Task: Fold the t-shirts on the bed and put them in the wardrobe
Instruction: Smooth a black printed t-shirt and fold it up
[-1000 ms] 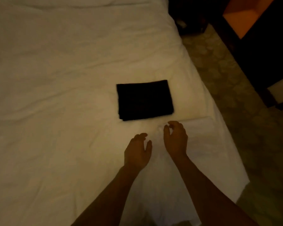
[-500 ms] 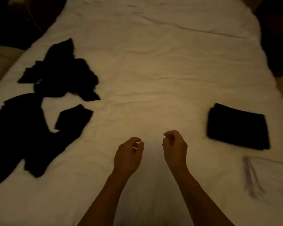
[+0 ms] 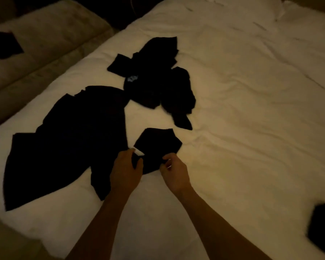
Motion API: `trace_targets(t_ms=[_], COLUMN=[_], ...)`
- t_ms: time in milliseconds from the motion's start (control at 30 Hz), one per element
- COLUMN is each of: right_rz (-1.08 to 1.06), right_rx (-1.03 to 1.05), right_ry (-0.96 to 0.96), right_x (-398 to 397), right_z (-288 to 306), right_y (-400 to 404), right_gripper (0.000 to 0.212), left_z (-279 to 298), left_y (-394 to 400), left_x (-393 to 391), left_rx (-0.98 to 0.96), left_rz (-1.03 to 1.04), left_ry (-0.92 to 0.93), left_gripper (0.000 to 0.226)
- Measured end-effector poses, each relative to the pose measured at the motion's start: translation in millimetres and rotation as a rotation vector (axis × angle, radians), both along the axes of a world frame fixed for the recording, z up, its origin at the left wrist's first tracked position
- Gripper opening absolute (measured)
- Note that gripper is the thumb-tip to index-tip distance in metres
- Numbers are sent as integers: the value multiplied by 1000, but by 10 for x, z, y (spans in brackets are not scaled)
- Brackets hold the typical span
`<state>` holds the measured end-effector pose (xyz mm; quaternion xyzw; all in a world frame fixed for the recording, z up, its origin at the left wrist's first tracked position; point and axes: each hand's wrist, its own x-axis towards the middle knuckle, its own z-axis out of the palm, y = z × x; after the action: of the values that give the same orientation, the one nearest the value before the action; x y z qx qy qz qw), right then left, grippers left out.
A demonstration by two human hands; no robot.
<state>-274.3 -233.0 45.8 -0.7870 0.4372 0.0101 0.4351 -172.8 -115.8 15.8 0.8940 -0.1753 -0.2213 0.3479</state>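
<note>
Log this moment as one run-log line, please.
phase: grasp next shirt | left hand: grips spread black t-shirt | right hand: pinches same | folded black t-shirt: bed's right edge

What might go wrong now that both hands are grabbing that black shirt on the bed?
The left hand and right hand grip one sleeve end of the spread black t-shirt. Lifting from there could bunch it unevenly. Its far edge lies very close to the crumpled black t-shirt pile, which might get dragged along. The room is dim and everything is black on the white bed sheet, so seams are probably hard to match.
</note>
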Motion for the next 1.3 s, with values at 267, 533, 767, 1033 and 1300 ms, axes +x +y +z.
trace_targets(t_ms=[267,533,767,1033,1300], right_rz=[738,766,223,-169,-376], right_rx=[-80,-309,-197,192,352], right_ry=[454,546,-23,-544,-865], right_x=[822,764,740,676,142], right_z=[-527,-619,200,1416,2513], right_y=[281,256,-101,-282,-573], right_gripper=[86,37,20,26,14], left_z=[-833,-981,-453,495,1378], left_y=[558,743,453,97,113], left_x=[350,162,109,139,65], left_rx=[453,451,136,-278,-550], left_rz=[-264,-230,-13,103,285], left_ry=[163,-123,-30,-72,0], left_gripper=[77,37,15,5,5])
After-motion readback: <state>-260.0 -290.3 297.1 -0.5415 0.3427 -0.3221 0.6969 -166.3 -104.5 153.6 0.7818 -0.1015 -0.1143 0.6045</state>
